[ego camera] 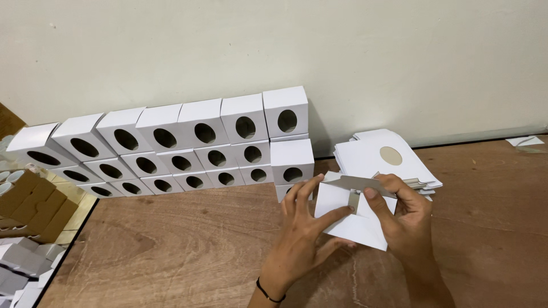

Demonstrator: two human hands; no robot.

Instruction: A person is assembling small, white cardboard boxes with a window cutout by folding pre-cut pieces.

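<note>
Both hands on one half-folded white carton blank (354, 219), held just above the tabletop (171, 245), near the middle and a bit toward its near edge. Left hand (302, 228): grip clenched on the blank's left side, index finger laid flat across the front panel, thumb underneath. Black band on that wrist. Right hand (405, 214): grip pinching the grey-backed top flap (359, 183), fingers curled over its right end, flap bent toward me and roughly level.

Stack of flat blanks (382, 159) lies just behind my right hand, toward the tabletop's far edge; top sheet shows an oval cutout. Touching the held blank or not: can't tell.

Finished white boxes (171, 148), each with an oval window, are stacked in three rows along the far edge against the wall (342, 57), running from the far left corner to about the middle. Nearest column sits just behind my left fingertips.

Brown cardboard pieces (34, 205) and grey ones (23, 262) lie past the tabletop's left edge. Small white scrap (525, 141) at the far right corner.
</note>
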